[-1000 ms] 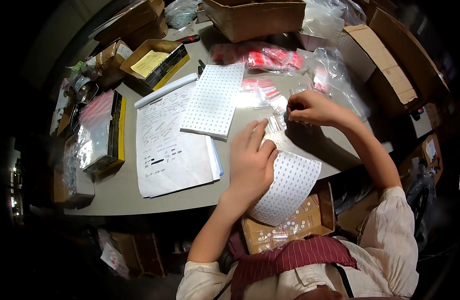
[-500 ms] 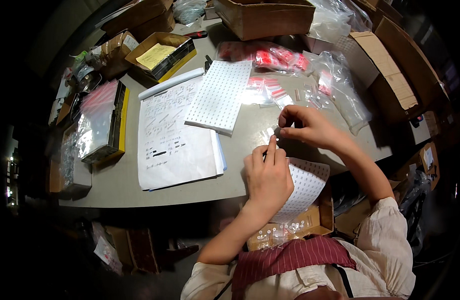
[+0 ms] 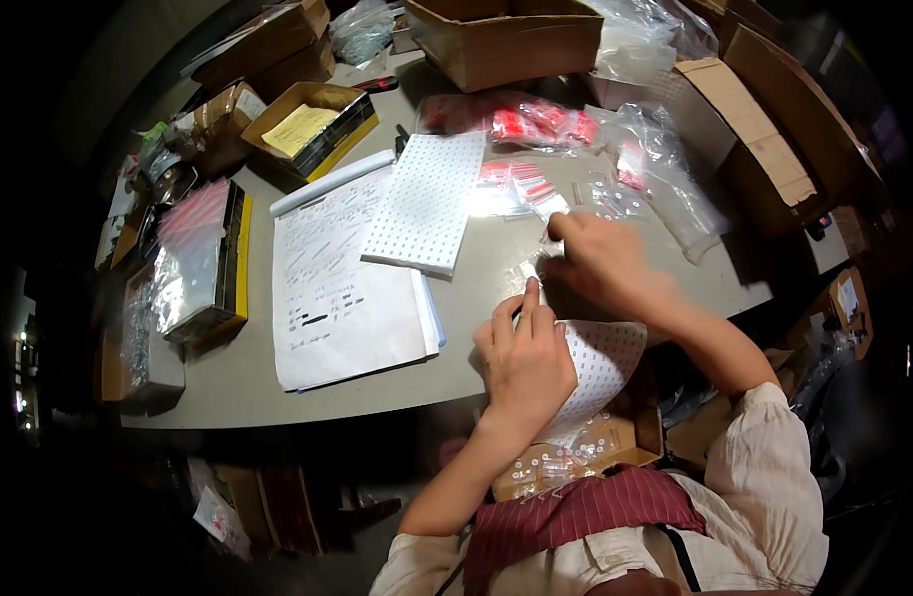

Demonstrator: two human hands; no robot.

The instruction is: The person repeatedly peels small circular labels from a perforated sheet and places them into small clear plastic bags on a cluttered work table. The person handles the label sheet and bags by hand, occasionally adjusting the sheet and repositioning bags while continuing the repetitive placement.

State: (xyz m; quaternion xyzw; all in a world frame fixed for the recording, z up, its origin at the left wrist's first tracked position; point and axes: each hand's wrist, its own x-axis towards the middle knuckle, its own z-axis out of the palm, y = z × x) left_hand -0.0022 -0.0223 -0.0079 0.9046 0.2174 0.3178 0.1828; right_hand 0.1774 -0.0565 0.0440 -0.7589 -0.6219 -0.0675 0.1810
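My left hand (image 3: pixel 526 358) is low over the table, index finger stretched forward and the other fingers curled. Its fingertip presses a small clear plastic bag (image 3: pixel 524 270) onto the tabletop. Just beyond and to the right, my right hand (image 3: pixel 601 260) is closed in a pinch at the bag's right side. Motion blurs it, and whatever it pinches is hidden. Beneath my left hand, a white sheet of small printed labels (image 3: pixel 606 358) hangs over the table's near edge. A second label sheet (image 3: pixel 427 204) lies on a handwritten paper pad (image 3: pixel 357 338) to the left.
Small red-edged zip bags (image 3: pixel 516 184) and larger bags with red contents (image 3: pixel 541 124) lie ahead. A cardboard box (image 3: pixel 506 45) stands at the back. Boxes of bags (image 3: pixel 203 263) and a yellow note (image 3: pixel 300 129) are left. Below the edge, an open carton (image 3: pixel 625 427) holds small bags.
My right hand has moved slightly down and left, closer to the left fingertip, and is now blurred. My left hand stays at the bag. The whole view has shifted slightly.
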